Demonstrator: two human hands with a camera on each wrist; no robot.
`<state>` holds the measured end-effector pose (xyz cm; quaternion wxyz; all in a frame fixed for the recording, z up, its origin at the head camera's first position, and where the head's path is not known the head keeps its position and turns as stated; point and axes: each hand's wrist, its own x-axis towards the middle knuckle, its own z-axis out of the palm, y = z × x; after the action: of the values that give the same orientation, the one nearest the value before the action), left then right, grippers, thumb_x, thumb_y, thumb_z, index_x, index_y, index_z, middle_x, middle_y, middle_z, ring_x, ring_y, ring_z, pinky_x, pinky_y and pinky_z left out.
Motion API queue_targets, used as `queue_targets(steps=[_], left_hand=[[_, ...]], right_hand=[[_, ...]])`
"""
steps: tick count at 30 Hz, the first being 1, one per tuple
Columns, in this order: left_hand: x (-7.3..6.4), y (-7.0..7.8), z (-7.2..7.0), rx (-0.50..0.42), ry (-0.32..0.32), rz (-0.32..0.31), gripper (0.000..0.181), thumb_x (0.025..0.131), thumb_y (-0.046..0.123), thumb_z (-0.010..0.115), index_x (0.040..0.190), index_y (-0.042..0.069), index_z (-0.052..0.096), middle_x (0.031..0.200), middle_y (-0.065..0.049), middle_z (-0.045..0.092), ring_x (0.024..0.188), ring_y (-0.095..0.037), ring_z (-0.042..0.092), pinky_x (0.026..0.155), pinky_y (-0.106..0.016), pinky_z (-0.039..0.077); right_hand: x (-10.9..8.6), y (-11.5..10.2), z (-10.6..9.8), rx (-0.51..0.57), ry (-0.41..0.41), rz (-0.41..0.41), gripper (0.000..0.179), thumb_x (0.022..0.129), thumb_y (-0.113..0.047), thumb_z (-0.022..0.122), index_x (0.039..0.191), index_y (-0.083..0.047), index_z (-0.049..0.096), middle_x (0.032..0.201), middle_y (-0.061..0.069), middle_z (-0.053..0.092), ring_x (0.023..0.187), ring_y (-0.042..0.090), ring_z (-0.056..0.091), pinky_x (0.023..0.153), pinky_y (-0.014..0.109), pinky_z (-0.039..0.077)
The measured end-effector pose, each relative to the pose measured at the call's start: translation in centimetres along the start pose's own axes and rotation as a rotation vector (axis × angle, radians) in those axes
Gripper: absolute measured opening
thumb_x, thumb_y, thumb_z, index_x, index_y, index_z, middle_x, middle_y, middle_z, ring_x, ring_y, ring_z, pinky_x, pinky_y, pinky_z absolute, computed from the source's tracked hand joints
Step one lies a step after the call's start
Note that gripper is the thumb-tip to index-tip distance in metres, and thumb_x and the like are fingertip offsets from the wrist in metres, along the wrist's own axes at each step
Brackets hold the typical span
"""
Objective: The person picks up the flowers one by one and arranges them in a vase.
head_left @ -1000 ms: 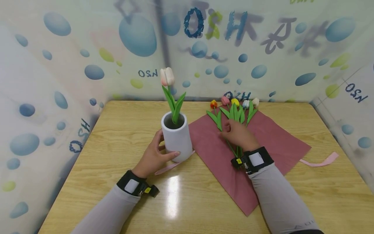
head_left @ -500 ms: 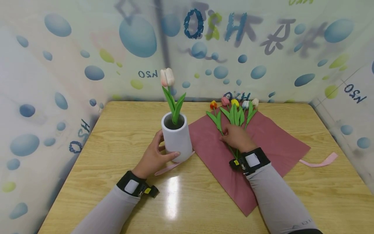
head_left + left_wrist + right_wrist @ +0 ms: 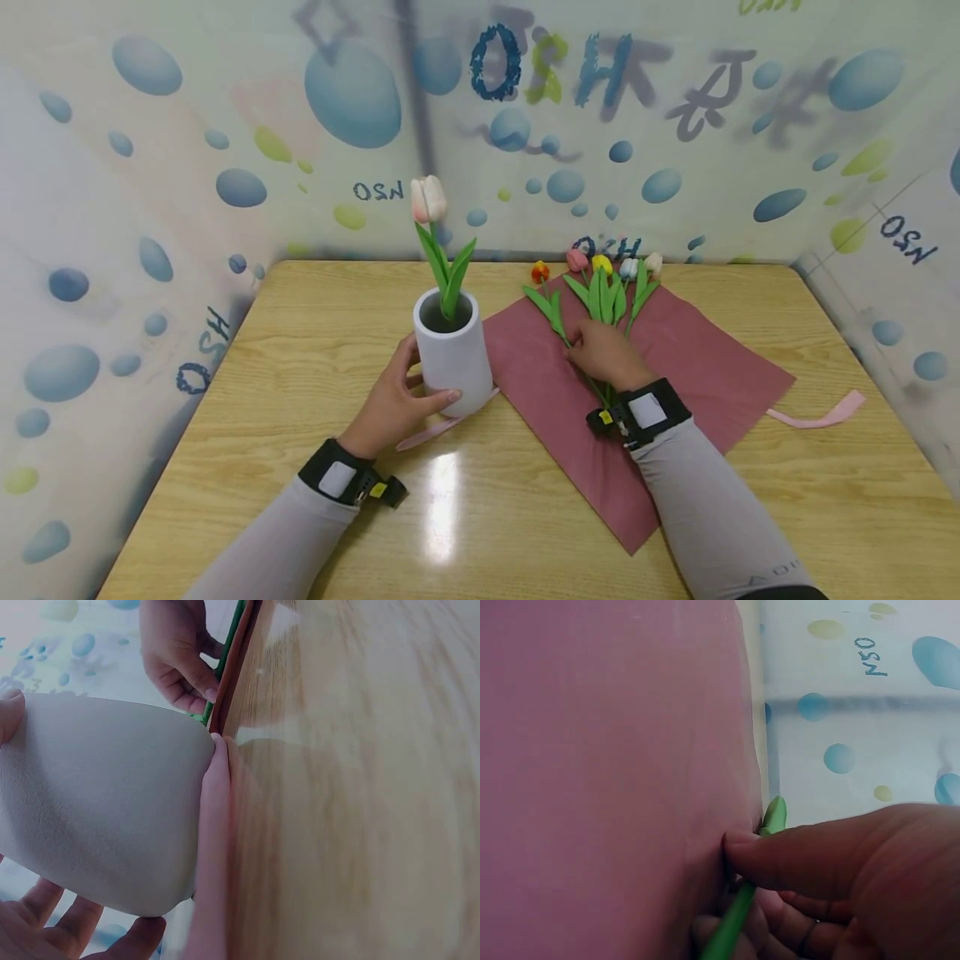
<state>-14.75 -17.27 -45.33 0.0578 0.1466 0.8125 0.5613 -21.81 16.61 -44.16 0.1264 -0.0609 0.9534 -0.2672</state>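
A white vase point(image 3: 454, 362) stands upright on the table, holding one pale pink-white tulip point(image 3: 429, 200). My left hand point(image 3: 392, 402) grips the vase low on its left side, thumb across the front; the left wrist view shows fingers curled round its wall point(image 3: 112, 802). Over the dark pink paper, my right hand point(image 3: 611, 354) pinches the green stem point(image 3: 739, 919) of the orange-red tulip point(image 3: 540, 272) between thumb and fingers. Just right of that flower lie pink point(image 3: 577, 260), yellow point(image 3: 602, 265), light blue point(image 3: 628, 269) and white point(image 3: 654, 265) tulips, their lower stems partly hidden by my right hand.
Dark pink wrapping paper point(image 3: 720, 358) lies diagonally across the right half of the wooden table point(image 3: 315, 333). One pink ribbon end point(image 3: 825, 413) sticks out at its right; another stretch of ribbon point(image 3: 431, 433) passes by the vase's base. A printed cloth wall point(image 3: 495, 150) rises behind the table.
My right hand has lowered onto the orange-red tulip's stem and now pinches it. That tulip's head has shifted slightly left, away from the others. My left hand and the vase hold still.
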Motion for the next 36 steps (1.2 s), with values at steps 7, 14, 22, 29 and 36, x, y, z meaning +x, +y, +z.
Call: queue_targets(steps=[7,14,22,29,36], left_hand=[[-0.1,0.1,0.0,-0.006,0.0,-0.008,0.094,0.087,0.03,0.087,0.159,0.038,0.027,0.155,0.002,0.044,0.143,-0.031,0.045,0.114,-0.063,0.045],[0.0,0.1,0.0,-0.014,0.0,-0.011,0.094,0.087,0.032,0.087,0.159,0.038,0.027,0.155,0.002,0.043,0.144,-0.03,0.044,0.114,-0.063,0.044],[0.0,0.1,0.0,-0.008,0.003,-0.008,0.094,0.087,0.032,0.087,0.159,0.039,0.027,0.156,0.003,0.043,0.143,-0.03,0.044,0.113,-0.063,0.044],[0.0,0.1,0.0,-0.009,0.001,-0.008,0.094,0.087,0.032,0.086,0.16,0.039,0.027,0.156,0.002,0.043,0.144,-0.031,0.044,0.113,-0.064,0.044],[-0.1,0.1,0.0,-0.01,0.002,-0.006,0.094,0.087,0.031,0.086,0.16,0.038,0.027,0.156,0.002,0.043,0.144,-0.031,0.044,0.113,-0.064,0.044]], right_hand=[[0.2,0.2,0.0,0.069,-0.003,-0.004,0.02,0.1,-0.021,0.066,0.11,-0.004,0.063,0.085,0.007,0.059,0.07,0.02,0.054,0.061,0.029,0.043],[0.3,0.5,-0.1,0.235,-0.02,-0.015,0.021,0.101,-0.023,0.066,0.114,-0.006,0.065,0.096,0.007,0.06,0.079,0.02,0.055,0.067,0.03,0.045],[0.3,0.4,-0.5,0.463,-0.046,-0.058,0.03,0.103,-0.025,0.065,0.127,-0.008,0.064,0.109,0.009,0.064,0.095,0.023,0.06,0.081,0.033,0.049],[0.1,-0.1,-1.0,0.672,-0.025,-0.089,0.039,0.105,-0.025,0.063,0.135,-0.001,0.057,0.106,0.006,0.062,0.09,0.022,0.063,0.077,0.03,0.055],[0.0,-0.3,-1.5,0.951,0.0,-0.09,0.035,0.106,-0.021,0.06,0.135,-0.001,0.053,0.102,-0.006,0.057,0.092,0.011,0.057,0.079,0.026,0.054]])
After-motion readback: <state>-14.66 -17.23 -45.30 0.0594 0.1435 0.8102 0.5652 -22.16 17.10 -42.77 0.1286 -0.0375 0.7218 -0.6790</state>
